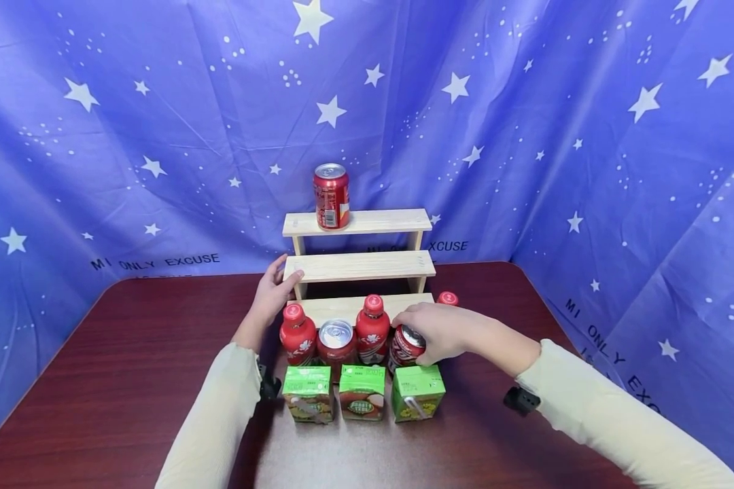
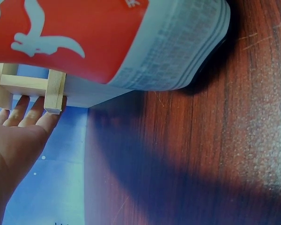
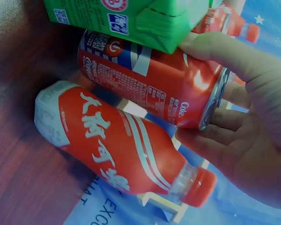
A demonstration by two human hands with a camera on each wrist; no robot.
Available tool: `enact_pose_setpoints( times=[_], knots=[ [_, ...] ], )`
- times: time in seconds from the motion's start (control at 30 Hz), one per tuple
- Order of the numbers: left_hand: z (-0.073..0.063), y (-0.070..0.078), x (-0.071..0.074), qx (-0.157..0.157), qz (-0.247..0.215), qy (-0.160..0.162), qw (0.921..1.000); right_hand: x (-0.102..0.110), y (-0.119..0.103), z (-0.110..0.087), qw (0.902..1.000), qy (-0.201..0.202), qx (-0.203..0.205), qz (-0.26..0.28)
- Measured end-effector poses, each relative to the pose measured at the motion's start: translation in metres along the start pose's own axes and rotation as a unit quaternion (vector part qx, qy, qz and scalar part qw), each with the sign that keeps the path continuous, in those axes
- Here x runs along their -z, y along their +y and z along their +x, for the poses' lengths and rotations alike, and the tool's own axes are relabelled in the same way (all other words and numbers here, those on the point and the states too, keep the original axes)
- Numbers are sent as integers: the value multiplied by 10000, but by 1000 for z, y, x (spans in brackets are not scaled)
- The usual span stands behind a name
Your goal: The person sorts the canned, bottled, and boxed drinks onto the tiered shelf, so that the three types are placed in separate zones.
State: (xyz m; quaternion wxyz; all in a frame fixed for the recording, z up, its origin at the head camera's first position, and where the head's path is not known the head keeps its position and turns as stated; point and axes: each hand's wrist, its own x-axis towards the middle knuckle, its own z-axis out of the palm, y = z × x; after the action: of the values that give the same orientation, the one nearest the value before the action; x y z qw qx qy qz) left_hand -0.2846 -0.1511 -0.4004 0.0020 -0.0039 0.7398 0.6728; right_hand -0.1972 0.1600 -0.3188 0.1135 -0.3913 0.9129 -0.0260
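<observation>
At the left end of the three-tier wooden stand, my left hand holds the middle shelf, thumb on top. In the left wrist view its fingers reach behind the wooden upright. My right hand grips a red cola can near its top, thumb on one side and fingers on the other. That can stands in the front row beside a red bottle, its lower part hidden behind a green carton in the head view. Another red can stands upright on the top shelf.
Left of the held can are a red bottle, a second can and another bottle. Two more green cartons, one left and one central, stand in front. A starry blue curtain backs the dark wooden table.
</observation>
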Motion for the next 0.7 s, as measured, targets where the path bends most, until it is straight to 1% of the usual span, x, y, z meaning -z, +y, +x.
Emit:
enact_pose_setpoints(
  times=[0.13,0.23,0.37,0.47,0.57,0.63,0.7],
  knots=[
    [2,-2,0,10,-33,11,10000,7,1,-8,9997,200,11,161],
    [10,-11,2,-27,-45,39,10000,12,2,-13,9987,423,36,288],
    [18,-25,4,-110,27,109,9999,16,4,-19,9935,764,-69,840],
    [19,-28,4,-152,77,130,9998,18,6,-23,9842,1069,-159,1400],
    [18,-27,3,-149,86,134,9998,19,8,-26,9715,1427,-263,1872],
    [17,-26,3,-131,79,139,9998,19,9,-28,9602,1659,-365,2218],
    [17,-25,2,-115,70,146,9998,19,11,-29,9460,1840,-491,2624]
  ],
)
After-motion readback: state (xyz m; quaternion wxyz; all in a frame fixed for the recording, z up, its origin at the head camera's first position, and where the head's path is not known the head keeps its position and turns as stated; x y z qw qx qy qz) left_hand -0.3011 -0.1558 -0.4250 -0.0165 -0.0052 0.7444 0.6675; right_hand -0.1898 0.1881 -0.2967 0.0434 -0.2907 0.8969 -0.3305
